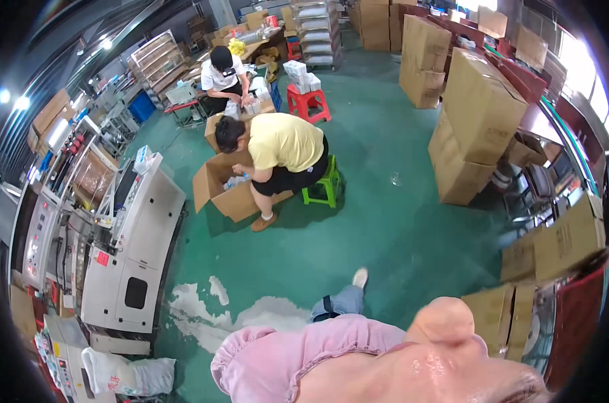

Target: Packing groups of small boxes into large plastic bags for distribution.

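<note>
Neither my left hand nor my right hand shows. Pink cloth [318,349] of my clothing fills the lower middle and blocks what lies behind it. Past it, a leg in blue jeans [344,303] and a pale shoe [361,277] stand on the green floor [385,248]. Farther off, a person in a yellow shirt [287,142] sits on a green stool [324,185], bent over an open cardboard box [240,201] with small white and blue packs [236,181] inside. Behind, another person in white [218,79] handles white packs [250,106].
White machines [143,248] line the left side, with a stuffed white sack [133,375] near them. Tall cardboard cartons [482,101] stand on the right. A red stool [309,104] bears white boxes, and a rack [316,33] stands at the back. Pale patches [203,312] mark the floor.
</note>
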A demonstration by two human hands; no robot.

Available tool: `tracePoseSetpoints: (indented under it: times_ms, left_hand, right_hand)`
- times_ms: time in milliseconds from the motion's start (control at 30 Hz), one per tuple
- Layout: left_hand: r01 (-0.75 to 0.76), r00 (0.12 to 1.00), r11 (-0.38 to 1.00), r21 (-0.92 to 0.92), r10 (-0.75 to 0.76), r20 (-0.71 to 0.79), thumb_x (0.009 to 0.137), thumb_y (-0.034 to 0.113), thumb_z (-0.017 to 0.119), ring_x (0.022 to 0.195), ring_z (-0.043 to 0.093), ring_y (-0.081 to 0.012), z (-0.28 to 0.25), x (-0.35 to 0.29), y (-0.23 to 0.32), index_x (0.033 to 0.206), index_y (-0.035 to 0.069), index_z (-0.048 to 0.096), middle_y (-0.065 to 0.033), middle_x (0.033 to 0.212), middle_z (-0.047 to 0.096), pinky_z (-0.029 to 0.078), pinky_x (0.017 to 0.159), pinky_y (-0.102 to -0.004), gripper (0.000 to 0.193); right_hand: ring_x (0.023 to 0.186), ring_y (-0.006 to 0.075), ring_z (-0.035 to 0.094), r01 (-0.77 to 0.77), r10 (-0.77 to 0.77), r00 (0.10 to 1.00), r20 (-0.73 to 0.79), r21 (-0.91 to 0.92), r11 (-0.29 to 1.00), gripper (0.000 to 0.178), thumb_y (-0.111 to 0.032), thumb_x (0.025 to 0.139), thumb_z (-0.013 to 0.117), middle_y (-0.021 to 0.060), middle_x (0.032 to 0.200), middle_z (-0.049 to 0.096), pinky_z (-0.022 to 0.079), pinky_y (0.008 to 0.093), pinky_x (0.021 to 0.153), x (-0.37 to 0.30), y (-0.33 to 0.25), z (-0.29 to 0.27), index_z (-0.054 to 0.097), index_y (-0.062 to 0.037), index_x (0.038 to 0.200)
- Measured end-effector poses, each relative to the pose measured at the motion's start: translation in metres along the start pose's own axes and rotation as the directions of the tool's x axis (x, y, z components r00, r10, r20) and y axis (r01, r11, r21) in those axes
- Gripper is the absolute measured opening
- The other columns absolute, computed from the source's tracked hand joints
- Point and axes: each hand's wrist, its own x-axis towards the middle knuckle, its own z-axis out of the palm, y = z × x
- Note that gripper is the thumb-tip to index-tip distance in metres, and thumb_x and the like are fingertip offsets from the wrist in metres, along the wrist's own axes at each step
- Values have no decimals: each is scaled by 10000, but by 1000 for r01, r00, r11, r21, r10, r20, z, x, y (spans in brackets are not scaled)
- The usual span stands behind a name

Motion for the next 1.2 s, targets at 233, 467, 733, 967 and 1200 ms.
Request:
tracePoseSetpoints:
  times_ms: [233, 467, 733, 967, 1200]
  left_hand:
    - [-125, 978, 943, 309, 64, 201, 738, 224, 584, 1055, 539, -318, -163, 231, 70, 1056, 86, 613, -165, 1117, 582, 425, 899, -400, 348]
    - [-379, 880, 811, -445, 167, -445, 802, 341, 580, 932, 600, -284, -507, 456, 375, 1043, 66, 590, -130, 1013, 631, 468, 823, -358, 365]
    - [-357, 864, 783, -509, 69, -499, 830, 372, 538, 915, 605, -281, -630, 663, 409, 1042, 46, 577, -161, 964, 630, 473, 792, -357, 390]
    - [-507, 803, 799, -325, 301, -514, 745, 297, 590, 918, 570, -333, -534, 733, 198, 1150, 69, 525, -185, 999, 598, 452, 800, -390, 470]
    - [-328, 807, 945, -19, 270, -525, 782, 244, 553, 802, 569, -295, -710, 918, 208, 977, 59, 578, -161, 877, 593, 454, 723, -382, 270]
  right_hand:
    - [701, 182, 540, 28, -59, 973, 224, 140, 990, 132, -77, 701, 598, 16, 788, 538, 455, 327, 582, -27, 229, 64, 573, -123, 823]
    - [791, 239, 572, -319, 206, 636, 743, 11, 948, 236, -160, 698, 635, 82, 877, 574, 471, 373, 693, -163, 482, 155, 585, -82, 915]
    - [1004, 340, 535, -453, 310, -549, 776, -588, 670, 427, -325, 770, 610, 166, 1040, 562, 448, 438, 822, -371, 760, 228, 531, -66, 1100]
    - [899, 259, 600, -956, 144, -82, 986, -118, 268, 331, -269, 827, 581, 134, 970, 614, 475, 359, 792, -410, 1016, 451, 558, -43, 1068]
    - [709, 189, 609, -589, 589, -570, 573, -785, 193, 219, -216, 776, 565, 97, 823, 641, 484, 337, 647, -739, 1218, 455, 613, -38, 895]
